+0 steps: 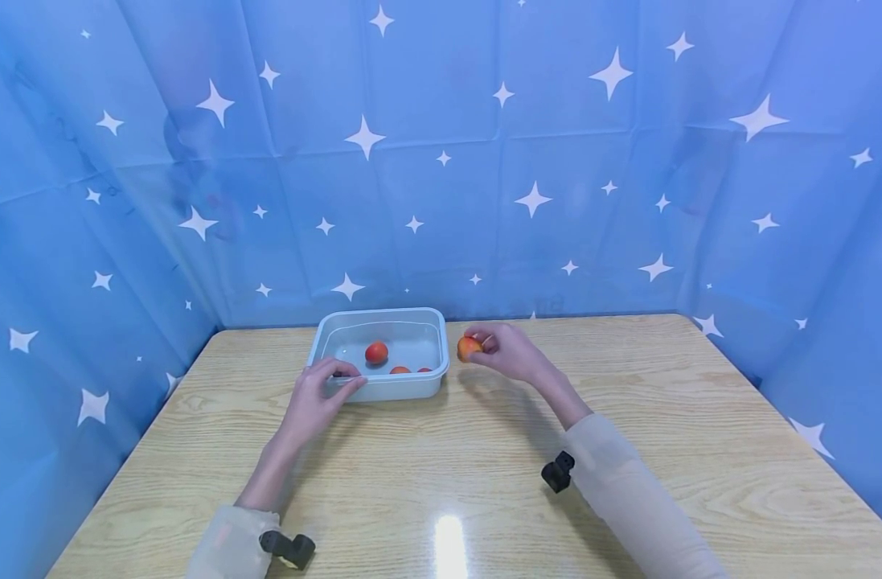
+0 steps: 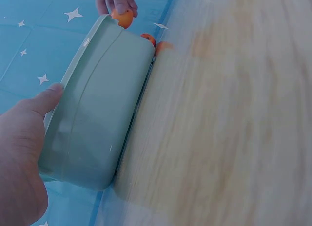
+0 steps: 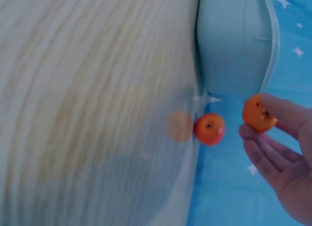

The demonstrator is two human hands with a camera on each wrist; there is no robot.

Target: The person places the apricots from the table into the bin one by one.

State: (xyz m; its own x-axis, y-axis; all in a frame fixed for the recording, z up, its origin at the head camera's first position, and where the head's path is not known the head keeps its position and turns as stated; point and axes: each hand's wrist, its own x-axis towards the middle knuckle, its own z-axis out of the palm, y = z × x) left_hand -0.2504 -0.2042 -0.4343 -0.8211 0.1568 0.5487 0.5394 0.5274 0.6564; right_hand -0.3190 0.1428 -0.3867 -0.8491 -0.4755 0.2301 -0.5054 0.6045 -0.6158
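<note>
My left hand (image 1: 325, 390) pinches the near rim of a pale blue-green plastic tub (image 1: 400, 392), thumb outside and fingers over the edge. Inside the tub lie a red fruit (image 1: 376, 353), a second fruit (image 1: 400, 370) and a third (image 1: 424, 370), the latter two partly hidden by the near wall. Right of the tub, my right hand (image 1: 509, 351) holds a small orange-red fruit (image 3: 258, 113) between thumb and fingertips, above the table. Another small fruit (image 3: 209, 129), round and dimpled like an apple, sits on the table beside it; in the head view I cannot make it out separately.
A wood-grain table (image 1: 412, 474) carries the tub near its far edge. Behind and on both sides hangs a blue curtain (image 1: 441, 185) with white stars. Black wrist cameras sit on the left sleeve (image 1: 231, 543) and the right sleeve (image 1: 629, 482).
</note>
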